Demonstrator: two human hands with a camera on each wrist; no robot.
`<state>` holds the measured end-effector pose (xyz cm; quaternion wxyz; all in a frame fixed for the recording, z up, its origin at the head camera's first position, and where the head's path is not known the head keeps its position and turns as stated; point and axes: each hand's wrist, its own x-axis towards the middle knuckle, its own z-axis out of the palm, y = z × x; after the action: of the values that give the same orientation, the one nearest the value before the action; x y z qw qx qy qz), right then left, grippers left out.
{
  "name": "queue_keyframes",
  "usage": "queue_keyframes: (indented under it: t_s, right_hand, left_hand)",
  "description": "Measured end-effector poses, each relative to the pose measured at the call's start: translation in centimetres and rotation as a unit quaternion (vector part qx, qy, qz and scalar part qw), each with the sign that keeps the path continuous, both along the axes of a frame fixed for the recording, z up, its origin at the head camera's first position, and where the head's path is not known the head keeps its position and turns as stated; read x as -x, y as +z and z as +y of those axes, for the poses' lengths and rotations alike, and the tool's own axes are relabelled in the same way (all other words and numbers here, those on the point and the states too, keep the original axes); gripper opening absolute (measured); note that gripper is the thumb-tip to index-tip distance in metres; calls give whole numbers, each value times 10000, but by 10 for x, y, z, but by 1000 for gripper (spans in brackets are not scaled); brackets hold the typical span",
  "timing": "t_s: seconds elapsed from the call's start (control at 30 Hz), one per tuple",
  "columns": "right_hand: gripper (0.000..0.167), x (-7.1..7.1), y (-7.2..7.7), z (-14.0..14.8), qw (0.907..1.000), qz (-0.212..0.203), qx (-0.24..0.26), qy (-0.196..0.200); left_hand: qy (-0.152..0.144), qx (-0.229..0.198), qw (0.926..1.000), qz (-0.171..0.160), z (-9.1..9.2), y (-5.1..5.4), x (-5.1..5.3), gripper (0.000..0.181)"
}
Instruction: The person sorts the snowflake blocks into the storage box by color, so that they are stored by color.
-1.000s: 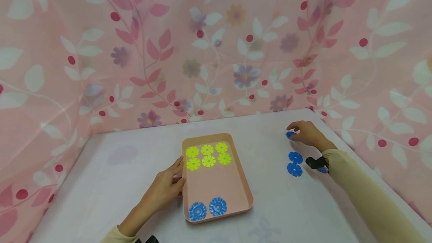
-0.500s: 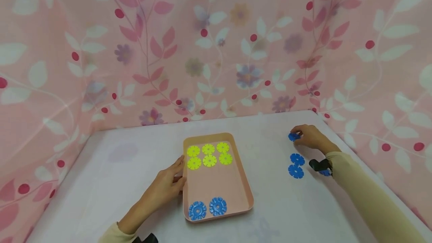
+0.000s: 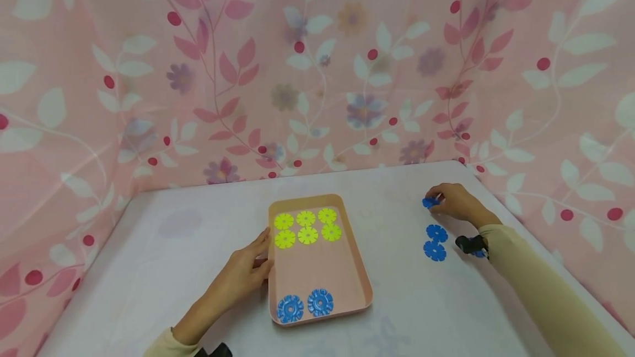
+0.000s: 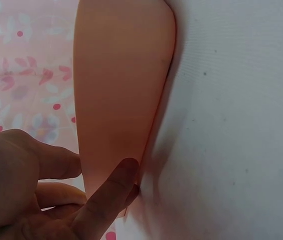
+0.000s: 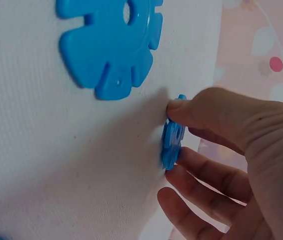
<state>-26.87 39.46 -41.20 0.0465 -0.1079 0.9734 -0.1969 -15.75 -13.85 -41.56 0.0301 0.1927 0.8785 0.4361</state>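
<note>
A blue notched interlocking disc (image 3: 428,203) is pinched between the thumb and fingers of my right hand (image 3: 458,203), at the table's far right. In the right wrist view this disc (image 5: 171,145) is seen nearly edge-on, close to the cloth. Two more blue discs (image 3: 435,250) lie just nearer to me, and another is partly hidden under the right wrist. My left hand (image 3: 243,272) rests its fingers against the left side of a pink tray (image 3: 322,269); the left wrist view shows fingertips on the tray's outer wall (image 4: 121,90).
Several yellow-green discs (image 3: 307,235) lie in two rows at the tray's far end. Two blue discs (image 3: 320,303) lie at its near end. White cloth covers the table (image 3: 397,291). A pink floral curtain (image 3: 317,70) hangs behind and at both sides.
The right thumb and fingers have drawn in around the far blue disc, which stays in nearly the same place. The left hand and the tray have not moved; the head view shifted slightly.
</note>
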Motion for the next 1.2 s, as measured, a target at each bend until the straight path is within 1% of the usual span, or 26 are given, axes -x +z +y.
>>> queue_keyframes:
  t_s: [0.13,0.27,0.47,0.57,0.7,0.83,1.0,1.13,1.2]
  right_hand:
    - [36,2,0,1,9999,-3,-85,59]
    - [35,2,1,1,10000,12,-67,62]
    - [32,0,0,2,10000,53,-9,56]
    - [32,-1,-2,2,9999,88,13,49]
    - [33,-1,-3,1,9998,163,16,82]
    - [35,-2,1,0,9998,188,88,7]
    - [37,-4,6,-3,9995,242,181,-66]
    - [35,-6,9,-6,9990,350,277,-7]
    - [34,-7,10,-9,9985,407,343,89]
  left_hand:
    - [-68,21,10000,56,0,0,0,59]
    - [-75,-13,9999,70,-1,0,0,60]
    - [-86,-192,9998,-42,-1,-3,-1,57]
    - [-59,-171,9998,-80,-1,-3,-1,57]
    - [-22,-58,10000,-42,-1,0,-1,58]
    - [-37,7,10000,-44,-1,2,0,60]
    - [3,56,9999,-87,-1,2,0,61]
    - [17,82,9999,-116,-1,2,0,62]
    - [50,76,9999,-138,-1,1,0,61]
